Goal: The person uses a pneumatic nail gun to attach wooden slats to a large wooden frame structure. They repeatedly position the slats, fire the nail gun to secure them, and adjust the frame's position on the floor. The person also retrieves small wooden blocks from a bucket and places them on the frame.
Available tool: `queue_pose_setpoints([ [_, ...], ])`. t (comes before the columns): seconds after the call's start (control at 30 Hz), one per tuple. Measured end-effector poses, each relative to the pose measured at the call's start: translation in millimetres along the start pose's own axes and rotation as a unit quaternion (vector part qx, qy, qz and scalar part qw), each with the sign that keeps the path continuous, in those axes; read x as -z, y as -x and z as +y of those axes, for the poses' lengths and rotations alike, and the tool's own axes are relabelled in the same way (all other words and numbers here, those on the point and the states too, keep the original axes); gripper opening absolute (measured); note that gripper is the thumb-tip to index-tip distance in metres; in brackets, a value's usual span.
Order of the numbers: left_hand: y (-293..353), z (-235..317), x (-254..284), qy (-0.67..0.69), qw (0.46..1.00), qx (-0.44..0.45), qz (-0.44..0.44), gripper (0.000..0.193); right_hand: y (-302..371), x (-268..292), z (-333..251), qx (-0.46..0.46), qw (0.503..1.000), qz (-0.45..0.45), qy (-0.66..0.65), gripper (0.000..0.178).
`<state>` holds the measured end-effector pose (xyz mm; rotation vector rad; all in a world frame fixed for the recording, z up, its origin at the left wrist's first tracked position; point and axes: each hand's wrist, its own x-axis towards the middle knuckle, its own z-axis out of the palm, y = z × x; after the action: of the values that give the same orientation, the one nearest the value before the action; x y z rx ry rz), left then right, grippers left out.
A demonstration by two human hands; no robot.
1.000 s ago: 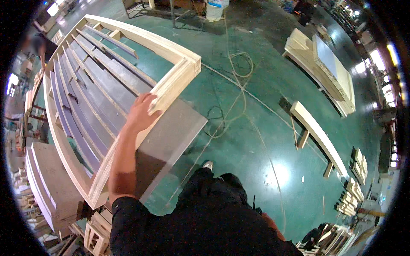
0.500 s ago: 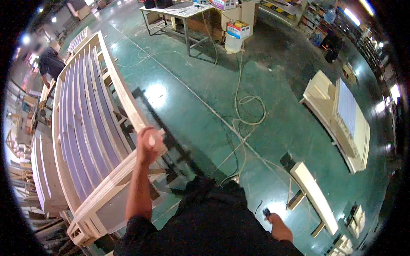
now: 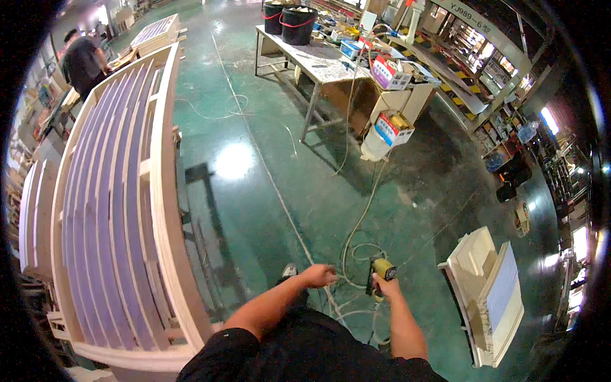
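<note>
My right hand (image 3: 386, 286) grips a yellow-green and black air nail gun (image 3: 384, 267), held out over the green floor. A pale air hose (image 3: 356, 232) winds over the floor around it. To its left my left hand (image 3: 318, 275) is closed, its fingers curled; what they hold, if anything, I cannot make out. The hose passes close by those fingers. On my left stands a long wooden frame (image 3: 167, 191) with pale slats over purple-grey panels, apart from both hands.
A metal-legged table (image 3: 331, 69) with black buckets (image 3: 298, 27) stands ahead, a white bucket (image 3: 375, 148) with a box by it. A cream wooden piece (image 3: 468, 267) lies on the right. Another person (image 3: 83, 60) works at the far left.
My left hand has let go of the wooden frame's corner and moved right, toward my other hand. My right hand has come up and forward with the nail gun. The view has shifted.
</note>
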<state>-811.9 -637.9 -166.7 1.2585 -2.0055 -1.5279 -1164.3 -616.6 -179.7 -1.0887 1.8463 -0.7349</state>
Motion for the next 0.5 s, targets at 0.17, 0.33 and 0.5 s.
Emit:
queue_pose_setpoints([
  [0.17, -28.6, -123.8, 142.5, -0.135, 0.96, 0.201, -0.14, 0.039, -111.2, -24.4, -17.7, -0.079, 0.99, -0.036, 0.107, 0.032],
  [0.33, 45.7, -260.2, 259.0, 0.168, 0.837, 0.4, 0.334, 0.037, -193.3, -43.9, -106.9, -0.159, 0.957, -0.066, 0.232, 0.048],
  [0.5, 87.5, -295.3, 301.8, 0.25, 0.675, 0.583, 0.377, 0.026, -356.8, -65.8, -57.1, -0.251, 0.91, -0.165, 0.287, 0.056],
])
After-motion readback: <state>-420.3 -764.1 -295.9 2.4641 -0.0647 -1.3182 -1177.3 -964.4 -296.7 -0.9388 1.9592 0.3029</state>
